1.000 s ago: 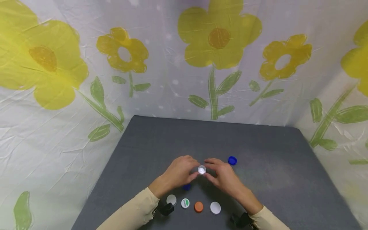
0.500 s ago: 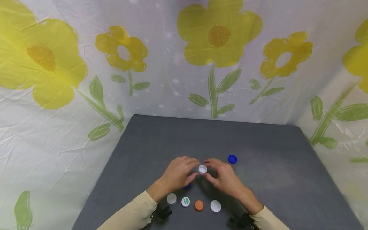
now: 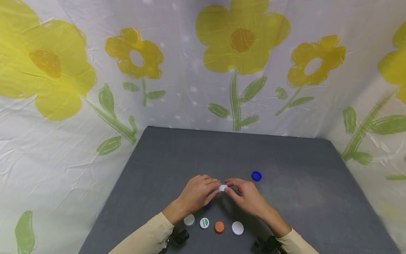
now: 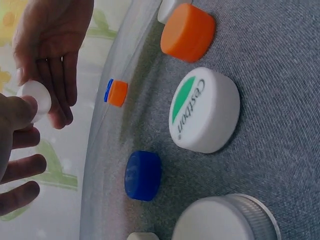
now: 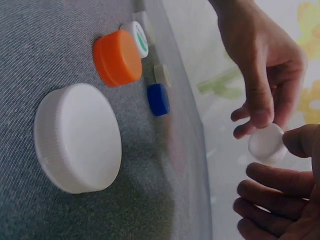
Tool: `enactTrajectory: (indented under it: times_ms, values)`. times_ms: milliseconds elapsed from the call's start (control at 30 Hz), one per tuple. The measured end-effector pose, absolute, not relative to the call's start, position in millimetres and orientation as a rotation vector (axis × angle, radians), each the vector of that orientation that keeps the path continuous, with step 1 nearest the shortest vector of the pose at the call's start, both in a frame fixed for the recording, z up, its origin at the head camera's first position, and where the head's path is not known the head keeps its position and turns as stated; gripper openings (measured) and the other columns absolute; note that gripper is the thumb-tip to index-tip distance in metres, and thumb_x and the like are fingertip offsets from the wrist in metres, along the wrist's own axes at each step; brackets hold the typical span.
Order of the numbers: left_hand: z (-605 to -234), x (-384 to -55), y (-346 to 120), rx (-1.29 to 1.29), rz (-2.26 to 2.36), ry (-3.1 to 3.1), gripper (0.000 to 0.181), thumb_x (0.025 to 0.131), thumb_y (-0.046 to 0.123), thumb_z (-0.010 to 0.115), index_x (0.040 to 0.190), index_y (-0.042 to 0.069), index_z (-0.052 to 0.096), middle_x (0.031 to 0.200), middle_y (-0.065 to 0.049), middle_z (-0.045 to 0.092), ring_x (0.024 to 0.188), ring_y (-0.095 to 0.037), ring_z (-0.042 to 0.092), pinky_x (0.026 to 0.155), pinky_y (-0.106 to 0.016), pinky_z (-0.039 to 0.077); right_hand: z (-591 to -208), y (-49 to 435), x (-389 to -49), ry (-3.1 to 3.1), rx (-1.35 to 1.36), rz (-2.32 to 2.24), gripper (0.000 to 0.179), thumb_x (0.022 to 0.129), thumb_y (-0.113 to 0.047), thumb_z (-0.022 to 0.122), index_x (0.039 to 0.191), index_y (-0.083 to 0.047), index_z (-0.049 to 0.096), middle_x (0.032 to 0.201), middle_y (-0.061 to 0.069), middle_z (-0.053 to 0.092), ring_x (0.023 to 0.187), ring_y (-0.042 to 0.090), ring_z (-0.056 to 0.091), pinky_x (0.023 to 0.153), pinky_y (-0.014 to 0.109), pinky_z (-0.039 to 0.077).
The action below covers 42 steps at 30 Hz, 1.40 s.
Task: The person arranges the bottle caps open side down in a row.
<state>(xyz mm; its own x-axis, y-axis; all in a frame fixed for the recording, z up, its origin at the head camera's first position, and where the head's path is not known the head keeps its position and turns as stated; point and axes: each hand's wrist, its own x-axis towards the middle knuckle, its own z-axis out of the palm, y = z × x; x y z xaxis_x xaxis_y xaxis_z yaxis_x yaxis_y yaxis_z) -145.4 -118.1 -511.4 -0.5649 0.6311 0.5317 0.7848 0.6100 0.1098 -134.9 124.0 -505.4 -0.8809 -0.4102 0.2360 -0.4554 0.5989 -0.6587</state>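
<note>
Flowered backdrop (image 3: 180, 67) behind, grey tabletop (image 3: 196, 151) below, and between the left hand (image 3: 199, 191) and right hand (image 3: 248, 196) we have a small white cap (image 3: 223, 188), pinched by both, stood on edge, its round face showing in both wrist views, its width running side to side. Beyond them a far blue cap (image 3: 256, 176) lies hollow side up, while we glimpse only part of an orange cap (image 3: 239, 189) behind the right hand and a near blue cap (image 3: 207, 206) by the left.

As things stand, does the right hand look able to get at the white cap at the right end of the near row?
Likely yes: nothing covers or touches that white cap, though the right hand would probably have to let go of the small white cap it holds with the left hand.
</note>
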Motion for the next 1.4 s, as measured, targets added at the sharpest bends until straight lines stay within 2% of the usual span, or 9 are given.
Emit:
enactTrajectory:
  times_ms: [200,300,400,500,700,933,1067,1233,1400]
  values:
    - [-510.7,-145.5,-119.3,-0.985,-0.929,-2.526,0.016,0.097,0.019,0.085,0.111,0.011,0.083,0.103,0.0,0.084,0.089,-0.013,0.077,0.078,-0.037,0.064,-508.1,126.1,-136.5,-2.489,0.848,1.062,0.026,0.094,-0.015,0.086,0.12,-0.012,0.081,0.131,0.009,0.079,0.128,0.032,0.073,0.102,0.053,0.06]
    - [-508.7,-146.9,-119.8,-0.872,-1.289,-2.59,0.015,0.099,0.017,0.082,0.11,0.008,0.084,0.1,-0.004,0.084,0.085,-0.011,0.078,0.075,-0.035,0.065,-508.5,126.5,-138.3,-2.357,0.9,1.026,0.037,0.086,-0.008,0.092,0.122,-0.009,0.08,0.132,0.012,0.078,0.131,0.035,0.072,0.109,0.039,0.058]
    - [-506.2,-148.0,-120.9,-0.746,-1.528,-2.65,0.016,0.102,0.019,0.079,0.111,0.007,0.085,0.1,-0.004,0.085,0.084,-0.01,0.077,0.074,-0.03,0.063,-508.2,126.5,-140.0,-2.293,0.953,1.021,0.047,0.082,-0.005,0.094,0.127,-0.008,0.078,0.135,0.014,0.077,0.132,0.036,0.07,0.118,0.021,0.045]
    - [-503.8,-148.7,-122.3,-0.673,-1.639,-2.697,0.018,0.103,0.022,0.078,0.11,0.007,0.085,0.097,-0.005,0.084,0.084,-0.016,0.079,0.072,-0.025,0.06,-508.0,126.1,-141.2,-2.258,1.016,1.007,0.053,0.081,-0.002,0.094,0.131,-0.007,0.076,0.137,0.015,0.075,0.134,0.037,0.068,0.123,0.015,0.035]
    - [-502.5,-149.3,-124.3,-0.663,-1.813,-2.743,0.021,0.103,0.023,0.076,0.104,0.005,0.085,0.089,-0.008,0.083,0.085,-0.03,0.078,0.069,-0.022,0.053,-511.2,124.3,-140.8,-2.216,1.1,0.931,0.057,0.079,0.001,0.093,0.133,-0.008,0.076,0.139,0.013,0.074,0.133,0.036,0.069,0.124,0.017,0.036]
    - [-499.7,-147.1,-125.1,-0.718,-1.745,-2.761,0.024,0.104,0.026,0.073,0.112,0.005,0.084,0.101,-0.01,0.084,0.087,-0.018,0.078,0.074,-0.023,0.057,-513.7,123.9,-138.8,-2.215,1.094,0.907,0.05,0.079,-0.002,0.094,0.127,-0.007,0.078,0.136,0.014,0.075,0.131,0.036,0.07,0.123,0.02,0.038]
    - [-499.1,-144.9,-123.6,-0.806,-1.567,-2.681,0.022,0.102,0.017,0.076,0.12,0.007,0.082,0.111,-0.009,0.084,0.091,-0.015,0.08,0.081,-0.031,0.065,-514.8,125.8,-136.0,-2.269,1.032,0.944,0.044,0.08,-0.004,0.094,0.121,-0.006,0.079,0.136,0.012,0.076,0.132,0.037,0.07,0.117,0.019,0.045]
    - [-498.5,-143.9,-120.5,-1.005,-1.227,-2.565,0.023,0.094,0.009,0.085,0.117,0.007,0.082,0.11,-0.008,0.084,0.092,-0.018,0.079,0.082,-0.039,0.065,-515.0,127.5,-132.3,-2.329,0.957,1.013,0.039,0.082,-0.005,0.094,0.118,-0.009,0.08,0.135,0.012,0.076,0.131,0.036,0.071,0.09,0.028,0.063]
    - [-500.2,-142.9,-119.6,-1.069,-0.907,-2.607,0.022,0.093,0.017,0.089,0.113,0.011,0.083,0.108,-0.001,0.084,0.097,-0.018,0.078,0.086,-0.036,0.063,-514.8,127.6,-129.8,-2.418,0.98,0.905,0.033,0.084,-0.012,0.094,0.114,-0.007,0.082,0.133,0.014,0.077,0.13,0.036,0.071,0.098,0.051,0.063]
